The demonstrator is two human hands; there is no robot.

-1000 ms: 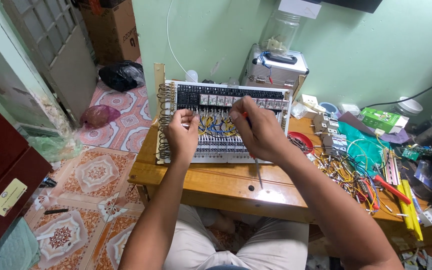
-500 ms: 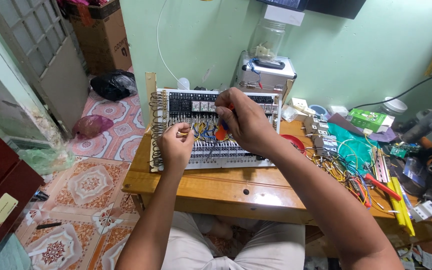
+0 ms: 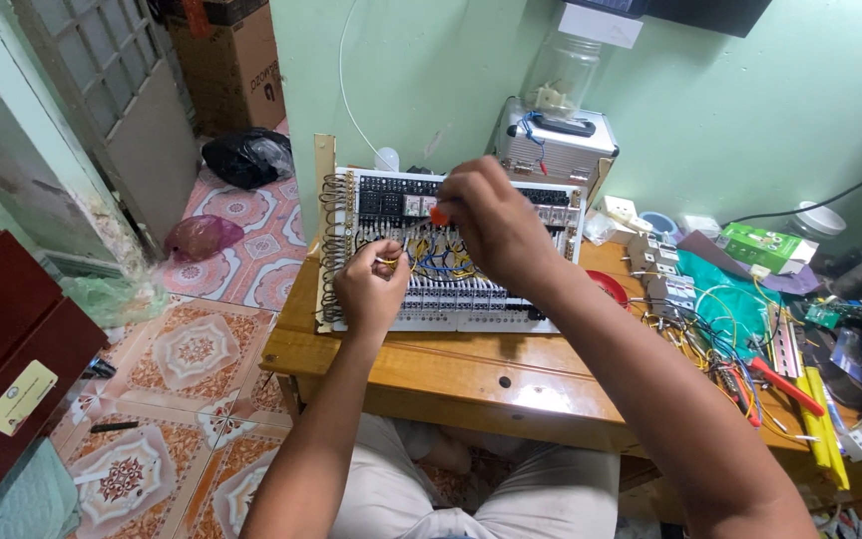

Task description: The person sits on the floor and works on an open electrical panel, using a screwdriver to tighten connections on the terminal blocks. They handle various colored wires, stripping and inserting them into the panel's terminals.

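Wiring panel point(image 3: 451, 250) propped at tabletop's point(image 3: 451, 374) far left. Left hand point(image 3: 371, 284) pinching a yellow wire point(image 3: 388, 262) shut between fingers; right hand point(image 3: 491, 225) closed around an orange-handled screwdriver point(image 3: 438, 213). Best to keep wire seated, driver square, turning gently.

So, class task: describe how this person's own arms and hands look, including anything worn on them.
Both arms are bare to the frame's edge, with no sleeves showing. The left hand and right hand wear no gloves; no rings, watch or bands are visible.
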